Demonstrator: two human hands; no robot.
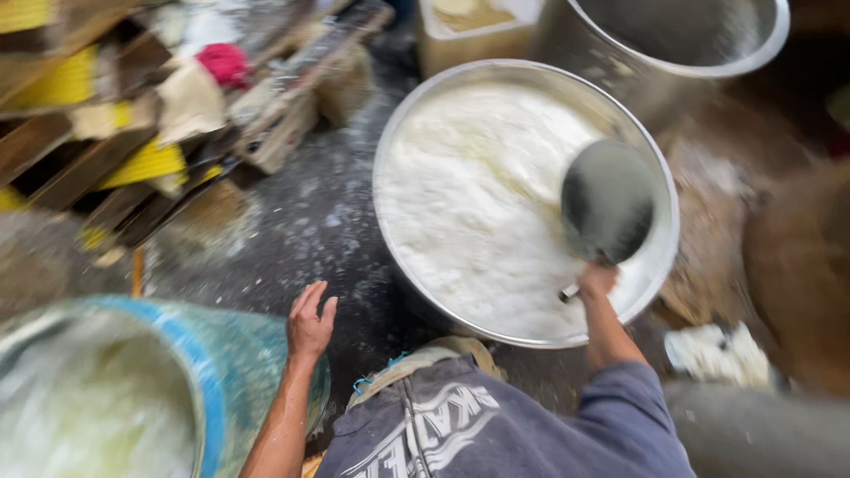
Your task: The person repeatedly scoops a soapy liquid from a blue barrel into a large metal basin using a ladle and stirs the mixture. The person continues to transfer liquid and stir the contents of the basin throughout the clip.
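Note:
A wide metal basin [400, 133] full of white foamy liquid [469, 204] stands on the dark floor in front of me. My right hand [596, 281] grips the short handle of a grey metal scoop [607, 202], held over the right side of the basin. My left hand [310, 323] hangs open above the floor, fingers together, just beside the rim of a blue-green drum [230, 372] at the lower left. That drum holds pale liquid.
A pile of wooden planks and yellow boards [115, 133] lies at the upper left, with a red cloth [223, 62] on it. A second large steel pot [682, 44] stands behind the basin. White rags [717, 354] lie at the right. The floor is splashed white.

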